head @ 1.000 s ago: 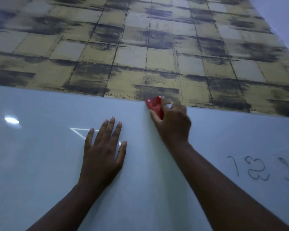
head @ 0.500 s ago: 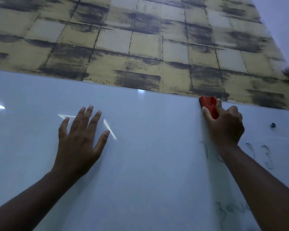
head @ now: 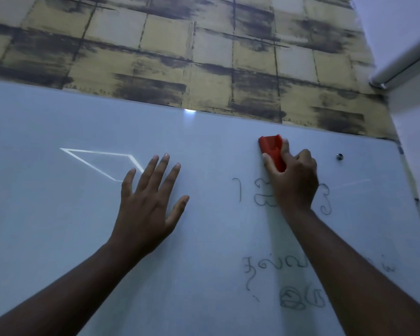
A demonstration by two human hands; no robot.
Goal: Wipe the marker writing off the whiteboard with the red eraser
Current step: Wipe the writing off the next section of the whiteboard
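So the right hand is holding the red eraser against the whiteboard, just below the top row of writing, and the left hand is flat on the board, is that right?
Not quite. In the head view the right hand holds the red eraser above the top row of writing, not below it. The left hand does lie flat on the whiteboard.

Red eraser (head: pixel 272 151): block-shaped, pressed flat on the whiteboard (head: pixel 58 226) near its top edge, right of centre. Dark marker writing (head: pixel 260 195) lies directly below it, unerased, in three rows.
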